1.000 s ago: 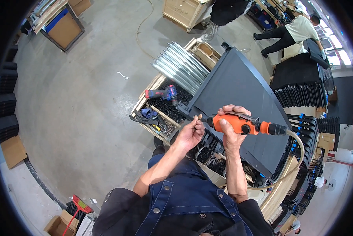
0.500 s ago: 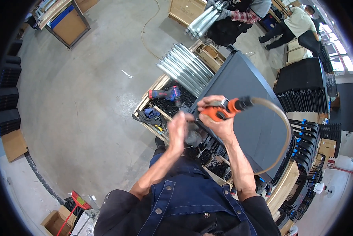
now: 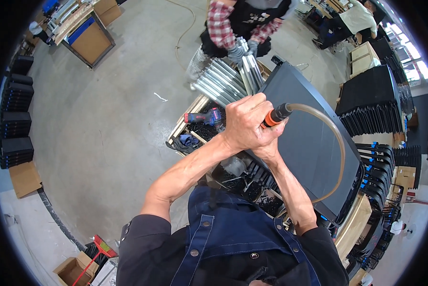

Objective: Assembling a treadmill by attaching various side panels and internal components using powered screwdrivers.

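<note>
My right hand (image 3: 270, 147) is closed round an orange and black air tool (image 3: 274, 117), which has a clear hose (image 3: 339, 138) leading from its back end. My left hand (image 3: 245, 120) is closed over the front of the same tool, against the right hand, and hides the tool's tip. Both hands are above the left edge of a large dark grey panel (image 3: 309, 138). Left of them, a red and blue cordless driver (image 3: 203, 117) lies on the wooden crate (image 3: 179, 128) among small black parts.
Across the panel, a co-worker's gloved hands (image 3: 242, 51) grip several metal tubes above a stack of silver tubes (image 3: 219, 82). Black panels (image 3: 369, 97) are stacked at the right. Black frames (image 3: 377, 167) stand near the panel's right edge. A clear plastic bag (image 3: 234, 166) lies beneath my forearms.
My left hand has moved up and right and closed over the tool's front. The co-worker has come closer, bringing the tubes over the stack. My view has shifted slightly.
</note>
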Demonstrator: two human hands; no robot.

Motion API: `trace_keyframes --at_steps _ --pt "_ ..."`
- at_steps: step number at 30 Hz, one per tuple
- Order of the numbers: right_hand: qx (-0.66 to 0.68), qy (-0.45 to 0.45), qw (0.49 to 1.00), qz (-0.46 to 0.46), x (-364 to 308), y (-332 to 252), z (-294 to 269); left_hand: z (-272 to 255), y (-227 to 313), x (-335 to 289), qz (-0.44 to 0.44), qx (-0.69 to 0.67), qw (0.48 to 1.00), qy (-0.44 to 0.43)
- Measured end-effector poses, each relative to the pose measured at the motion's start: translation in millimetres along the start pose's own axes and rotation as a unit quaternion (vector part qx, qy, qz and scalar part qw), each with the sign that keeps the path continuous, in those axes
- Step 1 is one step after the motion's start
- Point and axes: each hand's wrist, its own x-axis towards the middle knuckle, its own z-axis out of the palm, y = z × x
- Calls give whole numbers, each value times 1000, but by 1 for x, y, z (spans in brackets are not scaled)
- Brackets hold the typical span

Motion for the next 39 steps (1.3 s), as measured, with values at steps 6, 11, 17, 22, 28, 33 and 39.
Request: trace_keyframes --at_steps 6,11,17,22,28,33,39 --pt "-95 4 995 -15 -3 0 1 -4 4 1 43 29 998 22" --pt "-43 -13 999 -17 -5 1 4 -7 6 -6 55 8 997 46" --pt "-67 -7 997 -21 -7 2 2 -5 7 -10 40 29 998 42" --pt "-115 -6 993 -39 -23 8 13 -14 16 -31 28 39 997 59" --pt "-48 3 994 -96 -43 -10 -23 -19 36 -52 -103 -158 982 18" --pt "-18 202 979 23 -140 -41 -90 16 46 -177 -516 -401 732 -192" --pt "-47 526 833 164 -334 -72 -178 161 41 -343 -703 -466 368 -391"
